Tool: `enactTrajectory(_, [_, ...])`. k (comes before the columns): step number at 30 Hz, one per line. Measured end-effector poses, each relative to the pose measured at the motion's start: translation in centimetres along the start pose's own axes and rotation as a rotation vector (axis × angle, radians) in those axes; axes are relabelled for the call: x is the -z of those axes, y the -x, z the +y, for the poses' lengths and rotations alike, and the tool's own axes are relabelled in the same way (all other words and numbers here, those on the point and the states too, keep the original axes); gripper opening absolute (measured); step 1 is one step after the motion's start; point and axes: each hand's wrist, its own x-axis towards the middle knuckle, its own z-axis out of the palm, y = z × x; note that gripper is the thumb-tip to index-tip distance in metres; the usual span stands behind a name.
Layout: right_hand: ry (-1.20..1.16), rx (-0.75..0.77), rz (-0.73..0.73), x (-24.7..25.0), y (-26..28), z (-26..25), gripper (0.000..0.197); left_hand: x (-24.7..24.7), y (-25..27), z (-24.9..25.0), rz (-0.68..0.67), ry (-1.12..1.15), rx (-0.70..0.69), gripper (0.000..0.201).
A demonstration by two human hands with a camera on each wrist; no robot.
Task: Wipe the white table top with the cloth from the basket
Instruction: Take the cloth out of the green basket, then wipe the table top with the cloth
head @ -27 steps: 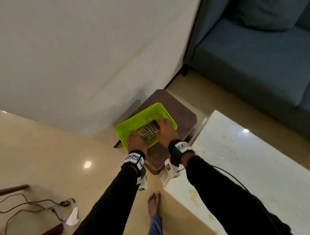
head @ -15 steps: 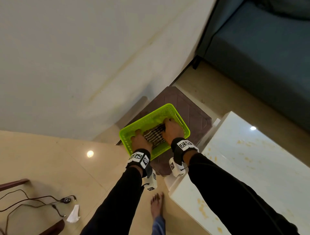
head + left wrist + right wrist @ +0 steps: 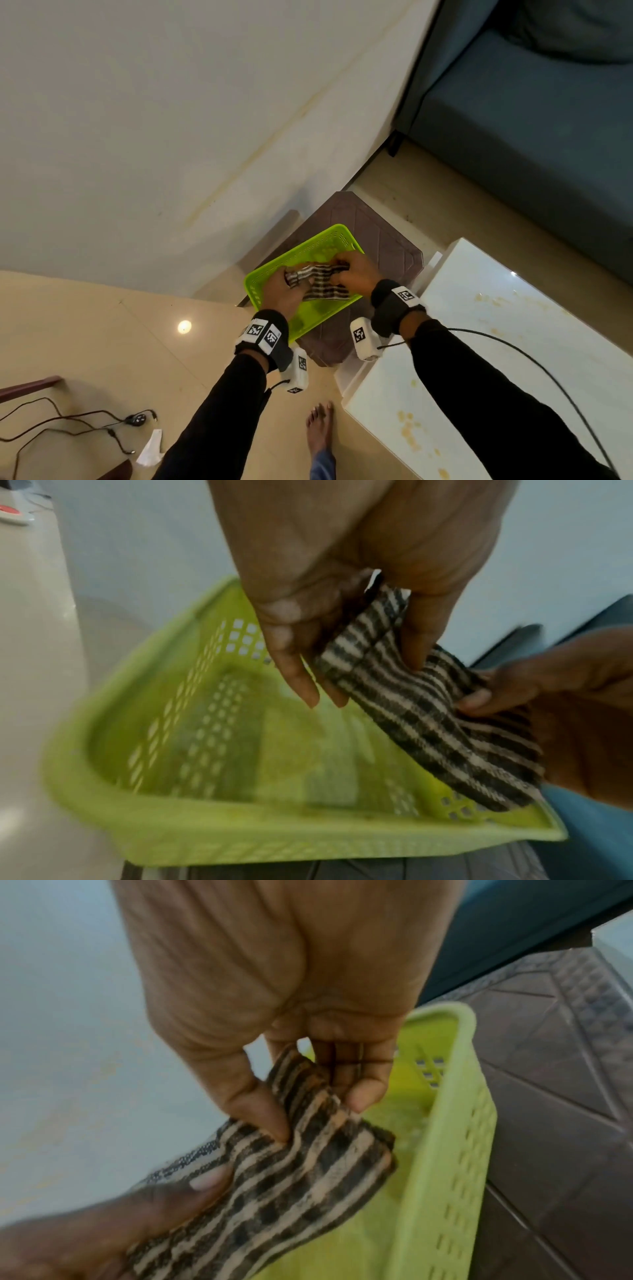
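cloth (image 3: 322,282) above basket (image 3: 270,274), pinched between left hand (image 3: 284,291) and right hand (image 3: 356,274)

Both arms are covered to the wrist by long black sleeves (image 3: 219,407). A wide black band (image 3: 274,329) is worn on the left wrist and another (image 3: 388,308) on the right, each fitted with white tiles printed with black square-code markers. A small white camera block (image 3: 297,371) is hung under the left wrist, and a similar block (image 3: 363,339) under the right; both are marked with the same codes. A thin black cable (image 3: 534,363) is led from the right block back along the right sleeve. A bare foot (image 3: 320,431) is seen on the near floor, with a blue trouser hem (image 3: 322,466) above it.
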Motion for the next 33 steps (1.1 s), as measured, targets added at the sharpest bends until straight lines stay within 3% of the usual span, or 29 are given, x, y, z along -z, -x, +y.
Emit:
enactTrajectory(3, [-0.044,0.185,0.029,1.2,5.9,0.2,0.05,0.9,5.1,1.6,-0.019,0.12,-0.183,0.029])
enactTrajectory(5, [-0.099,0.262,0.081,0.9,10.1,2.0,0.05,0.4,8.6,1.2,-0.112,0.136,-0.258,0.028])
enactTrajectory(8, [-0.344,0.234,0.044,-1.2,15.9,6.4,0.048,-2.1,13.2,-1.1,-0.221,0.133,-0.295,0.025])
enactTrajectory(11, [-0.326,0.188,0.038,-4.7,20.9,12.6,0.051,-6.2,16.4,-4.6,-0.318,-0.031,-0.275,0.034])
enactTrajectory(14, [-0.207,0.102,0.179,-8.7,24.6,18.7,0.051,-10.5,18.9,-7.8,-0.375,-0.192,-0.261,0.045])
enactTrajectory(17, [-0.246,0.039,0.375,-12.2,27.1,23.4,0.048,-15.2,20.6,-10.0,-0.37,-0.126,-0.186,0.074])
enactTrajectory(19, [-0.338,-0.018,0.489,-13.3,26.8,25.7,0.048,-17.5,20.5,-11.3,-0.341,-0.052,-0.108,0.091])
enactTrajectory(21, [-0.313,-0.103,0.569,-14.1,25.1,28.9,0.054,-19.7,19.5,-13.3,-0.286,-0.125,-0.093,0.09])
enactTrajectory(24, [0.062,-0.307,0.605,-14.7,21.5,33.7,0.073,-21.5,16.4,-17.4,-0.231,-0.319,-0.102,0.089])
enactTrajectory(26, [0.342,-0.211,0.599,-15.3,19.3,36.0,0.07,-22.2,14.3,-20.6,-0.246,-0.431,-0.101,0.092])
enactTrajectory(29, [0.628,0.031,0.436,-16.1,17.0,38.4,0.074,-22.3,12.5,-24.8,-0.333,-0.492,-0.109,0.096])
enactTrajectory(31, [0.624,0.023,0.438,-15.2,15.7,39.4,0.075,-22.1,12.5,-26.6,-0.379,-0.468,-0.165,0.094])
enactTrajectory(33, [0.552,-0.05,0.531,-13.9,13.9,39.6,0.073,-21.8,12.6,-27.4,-0.38,-0.404,-0.196,0.082])
